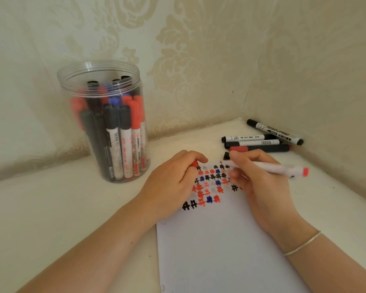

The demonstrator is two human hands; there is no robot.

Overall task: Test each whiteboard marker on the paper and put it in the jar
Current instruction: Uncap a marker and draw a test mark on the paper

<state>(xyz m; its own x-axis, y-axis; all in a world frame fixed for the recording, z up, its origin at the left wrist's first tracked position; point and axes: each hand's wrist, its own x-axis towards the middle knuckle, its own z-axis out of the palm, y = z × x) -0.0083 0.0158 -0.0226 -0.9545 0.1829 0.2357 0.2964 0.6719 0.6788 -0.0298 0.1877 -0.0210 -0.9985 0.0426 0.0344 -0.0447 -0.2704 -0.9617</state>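
My right hand holds a white marker with a red end, its tip pointing left over the top of the white paper. My left hand rests on the paper's top left corner and pinches the red cap. Rows of black, red and blue test marks cover the paper's top part between both hands. A clear plastic jar stands open at the left, with several black, red and blue markers upright inside.
Several loose markers lie in the far right corner, just beyond my right hand; one black-and-white marker lies nearest the wall. Patterned walls close off the cream surface at the back and right.
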